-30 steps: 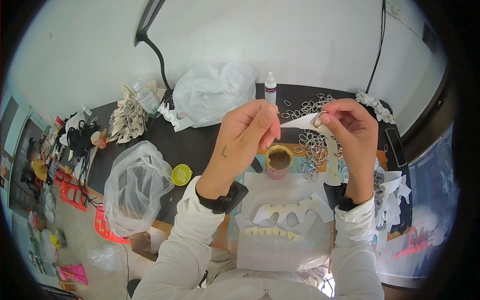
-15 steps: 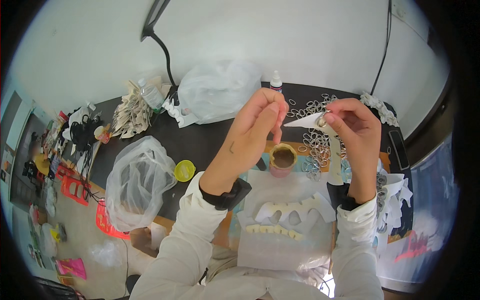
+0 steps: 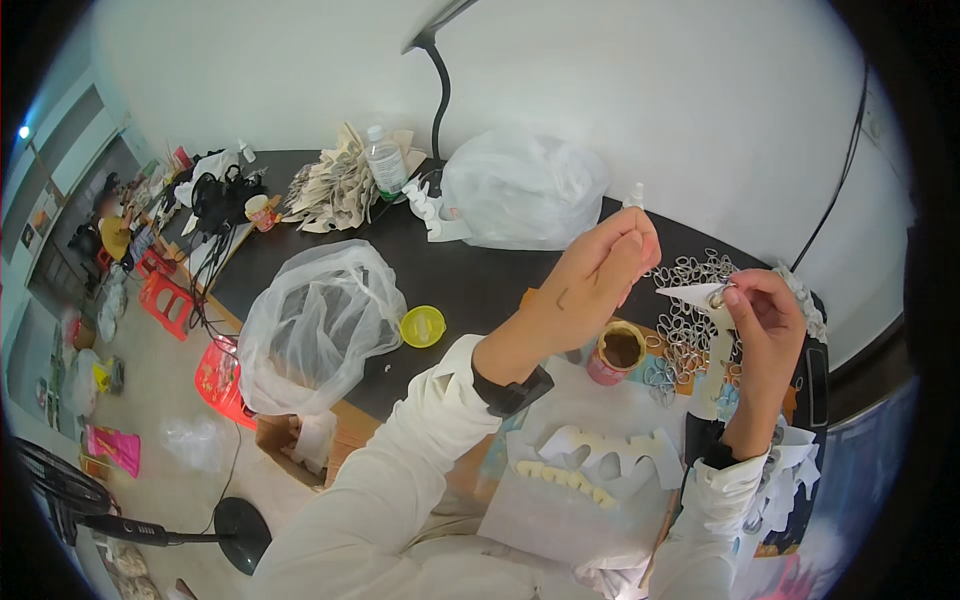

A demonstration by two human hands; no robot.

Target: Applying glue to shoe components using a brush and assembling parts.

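My right hand [image 3: 768, 315] pinches a white strip [image 3: 690, 293] with a pointed end, and a shiny metal ring [image 3: 716, 299] shows at its fingertips. From the same grip a longer pale piece [image 3: 708, 385] hangs down. My left hand [image 3: 605, 262] is raised beside the pointed end, its fingers curled together; what they hold, if anything, is hidden. Below the hands stands a small reddish pot [image 3: 606, 376] of brown paste with a crusted rim. Several oval metal rings [image 3: 690, 325] lie heaped behind and below my right hand.
Cut white shapes [image 3: 610, 445] and a cream toothed strip [image 3: 565, 474] lie on a white sheet [image 3: 560, 520] before me. Clear plastic bags [image 3: 315, 330], a yellow lid [image 3: 423, 326], a bottle [image 3: 385, 165] and stacked fabric pieces [image 3: 335, 185] are leftward. A black fan [image 3: 240, 535] stands on the floor.
The view has turned left, so table and hands appear further right, and the fan and a distant person show at left. Both hands keep much the same pose.
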